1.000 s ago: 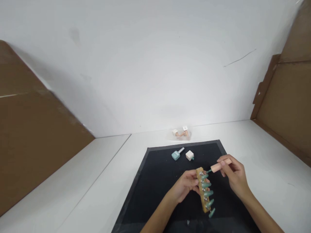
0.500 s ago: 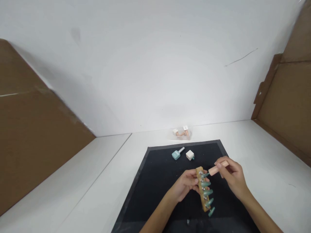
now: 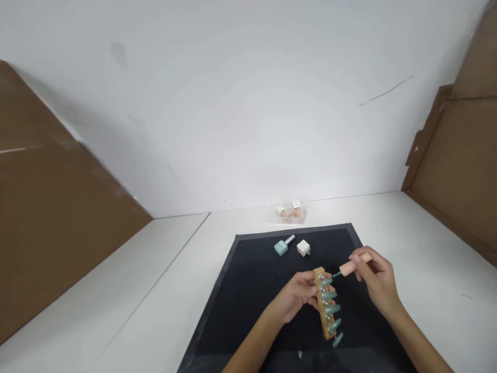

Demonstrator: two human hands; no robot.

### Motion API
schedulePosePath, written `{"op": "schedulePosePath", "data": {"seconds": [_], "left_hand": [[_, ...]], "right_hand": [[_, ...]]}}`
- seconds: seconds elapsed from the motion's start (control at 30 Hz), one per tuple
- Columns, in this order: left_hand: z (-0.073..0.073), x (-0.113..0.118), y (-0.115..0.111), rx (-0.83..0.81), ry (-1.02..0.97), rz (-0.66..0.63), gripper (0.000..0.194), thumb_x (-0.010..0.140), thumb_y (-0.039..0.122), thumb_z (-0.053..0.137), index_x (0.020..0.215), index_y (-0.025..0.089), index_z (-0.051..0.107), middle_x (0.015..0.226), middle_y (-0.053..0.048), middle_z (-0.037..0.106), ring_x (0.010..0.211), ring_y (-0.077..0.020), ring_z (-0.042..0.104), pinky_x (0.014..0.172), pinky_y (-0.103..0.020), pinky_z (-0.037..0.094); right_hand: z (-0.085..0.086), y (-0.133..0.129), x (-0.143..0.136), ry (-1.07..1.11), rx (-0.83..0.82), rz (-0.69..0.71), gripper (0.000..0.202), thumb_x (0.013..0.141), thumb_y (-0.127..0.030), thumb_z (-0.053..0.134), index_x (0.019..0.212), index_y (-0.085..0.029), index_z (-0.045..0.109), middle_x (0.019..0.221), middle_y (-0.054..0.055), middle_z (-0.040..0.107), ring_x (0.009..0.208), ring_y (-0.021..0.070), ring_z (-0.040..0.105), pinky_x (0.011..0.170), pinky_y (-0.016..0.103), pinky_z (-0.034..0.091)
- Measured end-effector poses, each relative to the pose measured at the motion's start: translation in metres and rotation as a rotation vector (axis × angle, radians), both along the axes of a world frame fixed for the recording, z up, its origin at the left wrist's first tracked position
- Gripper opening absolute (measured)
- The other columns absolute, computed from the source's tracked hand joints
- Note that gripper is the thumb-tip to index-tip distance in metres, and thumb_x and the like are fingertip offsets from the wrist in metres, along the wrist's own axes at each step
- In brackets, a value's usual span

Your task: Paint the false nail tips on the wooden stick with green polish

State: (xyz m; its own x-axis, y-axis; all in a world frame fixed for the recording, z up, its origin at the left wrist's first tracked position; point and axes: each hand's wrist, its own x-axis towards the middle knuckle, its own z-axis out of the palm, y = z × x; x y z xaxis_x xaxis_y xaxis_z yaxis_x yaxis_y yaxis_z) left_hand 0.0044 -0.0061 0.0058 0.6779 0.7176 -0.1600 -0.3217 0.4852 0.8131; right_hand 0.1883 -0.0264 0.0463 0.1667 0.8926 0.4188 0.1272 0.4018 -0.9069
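Note:
My left hand (image 3: pixel 297 295) is closed around a wooden nail tip stand (image 3: pixel 321 296), held tilted over the black mat. Along its right side stick out several green false nails (image 3: pixel 331 309), with small silver balls at their bases. My right hand (image 3: pixel 378 274) pinches the peach handle of a nail polish brush (image 3: pixel 351 266). The green-coated bristles point left, close to the uppermost false nail; I cannot tell whether they touch it. Behind the stand, a white cube-shaped nail polish bottle (image 3: pixel 303 247) lies on the mat with green at its mouth.
A pale green bottle with a silver cap (image 3: pixel 281 247) lies on the black mat (image 3: pixel 248 290). Behind it, a clear bag (image 3: pixel 289 213) holds peach and white pieces. Near the front is a tiny shiny piece (image 3: pixel 300 355). Cardboard panels (image 3: pixel 458 150) stand on both sides.
My right hand has drawn the brush a little up and to the right, away from the uppermost nail. My left hand and the stand have stayed nearly still.

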Motion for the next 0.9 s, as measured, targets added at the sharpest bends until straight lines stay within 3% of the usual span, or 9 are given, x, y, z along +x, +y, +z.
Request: {"op": "schedulePosePath", "data": {"seconds": [0.2, 0.43, 0.6, 0.9], "left_hand": [[-0.003, 0.001, 0.001, 0.002, 0.005, 0.002, 0.040, 0.057, 0.029, 0.072, 0.094, 0.013, 0.066, 0.081, -0.011, 0.068, 0.070, -0.0222, 0.065, 0.057, -0.028, 0.047], [0.002, 0.007, 0.001, 0.014, -0.017, 0.008, 0.034, 0.056, 0.030, 0.073, 0.084, 0.012, 0.067, 0.080, -0.011, 0.069, 0.063, -0.0210, 0.065, 0.055, -0.026, 0.047], [0.004, 0.007, 0.001, 0.021, -0.005, 0.010, 0.034, 0.056, 0.031, 0.073, 0.083, 0.011, 0.067, 0.080, -0.012, 0.069, 0.062, -0.0209, 0.065, 0.055, -0.027, 0.046], [-0.003, 0.002, 0.001, 0.009, -0.010, 0.002, 0.041, 0.059, 0.028, 0.071, 0.096, 0.012, 0.065, 0.083, -0.012, 0.069, 0.069, -0.0218, 0.065, 0.058, -0.028, 0.046]], "right_hand": [[-0.011, 0.003, 0.002, 0.139, -0.016, 0.056, 0.021, 0.078, -0.037, 0.058, 0.069, -0.018, 0.061, 0.050, -0.004, 0.047, 0.037, 0.0089, 0.040, 0.035, 0.020, 0.034], [-0.008, 0.003, 0.001, 0.018, 0.011, 0.158, 0.025, 0.076, -0.042, 0.059, 0.070, -0.018, 0.063, 0.051, -0.003, 0.049, 0.037, 0.0091, 0.040, 0.035, 0.021, 0.034], [-0.001, 0.002, -0.001, -0.036, 0.007, 0.088, 0.027, 0.077, -0.042, 0.057, 0.068, -0.018, 0.063, 0.058, 0.001, 0.057, 0.038, 0.0094, 0.041, 0.035, 0.022, 0.035], [0.000, 0.001, 0.001, -0.002, -0.016, 0.014, 0.023, 0.078, -0.035, 0.057, 0.062, -0.019, 0.059, 0.051, -0.002, 0.051, 0.040, 0.0103, 0.040, 0.039, 0.022, 0.034]]}}
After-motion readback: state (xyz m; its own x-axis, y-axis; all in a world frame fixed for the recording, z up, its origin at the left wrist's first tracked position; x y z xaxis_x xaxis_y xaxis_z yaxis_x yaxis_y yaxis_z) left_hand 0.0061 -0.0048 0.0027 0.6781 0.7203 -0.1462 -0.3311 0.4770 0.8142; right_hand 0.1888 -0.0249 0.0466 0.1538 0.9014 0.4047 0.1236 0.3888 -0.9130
